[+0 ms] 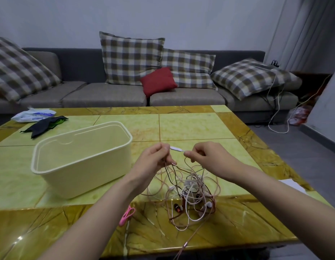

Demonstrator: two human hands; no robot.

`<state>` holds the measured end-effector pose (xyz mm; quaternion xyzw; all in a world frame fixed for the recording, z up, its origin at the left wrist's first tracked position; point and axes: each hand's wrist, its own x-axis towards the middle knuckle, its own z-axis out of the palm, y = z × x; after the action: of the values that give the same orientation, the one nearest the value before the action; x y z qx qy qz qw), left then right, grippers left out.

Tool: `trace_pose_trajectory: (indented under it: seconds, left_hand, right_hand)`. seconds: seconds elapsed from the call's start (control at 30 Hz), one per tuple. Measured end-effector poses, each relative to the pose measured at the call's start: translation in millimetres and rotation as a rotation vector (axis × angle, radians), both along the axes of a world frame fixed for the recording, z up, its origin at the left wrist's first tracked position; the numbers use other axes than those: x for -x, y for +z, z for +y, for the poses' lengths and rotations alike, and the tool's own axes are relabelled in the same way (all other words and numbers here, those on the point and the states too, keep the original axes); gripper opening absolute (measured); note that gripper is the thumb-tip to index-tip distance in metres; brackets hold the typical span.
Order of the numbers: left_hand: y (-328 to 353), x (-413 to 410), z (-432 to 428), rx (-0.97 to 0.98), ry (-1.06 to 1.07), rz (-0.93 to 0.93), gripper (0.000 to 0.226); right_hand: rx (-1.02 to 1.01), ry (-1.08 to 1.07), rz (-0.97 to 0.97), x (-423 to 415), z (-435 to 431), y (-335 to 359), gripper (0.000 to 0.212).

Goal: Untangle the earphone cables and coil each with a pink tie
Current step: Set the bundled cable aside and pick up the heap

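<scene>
Looks early, approx. nothing done: no cable freed, no coil made, no tie used. Leaves pink ties (126, 215) lying loose on table (191, 126) near front edge, just L of the knot. Grips several thin strands w/ left hand (157, 158), fingers curled round them, thumb & forefinger pinching one end of a small white piece (177, 148), plug-like. Pinches the other end w/ right hand (207, 156), thumb & forefinger closed on it, other fingers curled under. Holds that piece roughly level between both hands, above table, just behind the earphone cables (192, 192). Reads those as one heap of white, rose-gold & dark-red strands w/ earbuds buried in it, resting on table below & between the wrists, w/ a rose-gold plug (185, 245) trailing to front edge. Judges all left to do: separate each set, coil, tie.

Around, L to R:
- white packet (34, 114) & black cloth (43, 125) at far L corner
- cream bin (84, 166), open-topped, just L of left hand, close enough to catch a swinging strand
- grey sofa (106, 94) w/ check cushions (131, 59) & red cushion (158, 81) behind
- white sheet (292, 184) at R table edge
- cords (275, 113) on floor far R, prob. not part of job

Main snag: strands in left hand running straight down into heap; risks tightening knots if pulled hard.
</scene>
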<state>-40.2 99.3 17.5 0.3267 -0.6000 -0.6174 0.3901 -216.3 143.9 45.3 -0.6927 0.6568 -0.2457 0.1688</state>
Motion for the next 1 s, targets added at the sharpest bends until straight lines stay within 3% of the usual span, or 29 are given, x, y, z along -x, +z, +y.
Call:
trace_pose_trajectory:
  seconds: [0.1, 0.23, 0.3, 0.43, 0.53, 0.6, 0.8, 0.87, 1.0]
  left_hand:
    - [3, -2, -2, -0.081, 0.005, 0.135, 0.018]
    - [-1, -1, -3, -0.139, 0.000, 0.132, 0.015]
    - [-4, -4, -6, -0.103, 0.043, 0.037, 0.017]
    - [-11, -12, -11, 0.132, 0.083, -0.340, 0.019]
    - [-12, -12, -10, 0.168, 0.085, -0.418, 0.028]
    - [-12, -11, -12, 0.189, 0.114, -0.440, 0.030]
    - [-8, -13, -20, 0.415, 0.258, -0.543, 0.031]
    - [-9, -9, -19, 0.484, 0.238, -0.649, 0.029]
    - [-16, 4, -14, 0.554, 0.254, -0.797, 0.010]
  right_hand:
    - [-0.054, -0.017, 0.069, 11, -2, -12, 0.033]
    - [-0.070, -0.022, 0.050, 17, -5, -18, 0.029]
    - [-0.054, -0.041, 0.044, 15, -7, -13, 0.028]
    - [0.034, -0.094, -0.078, 13, -9, 6, 0.022]
    - [0.104, -0.090, -0.354, 3, -10, 20, 0.013]
    - [0.112, -0.081, -0.425, 1, -10, 26, 0.009]
    - [-0.001, -0.104, 0.028, 17, -1, 16, 0.019]
    - [0.009, -0.146, 0.044, 21, -1, 11, 0.025]
    - [-0.012, -0.117, -0.101, 11, 1, 13, 0.028]
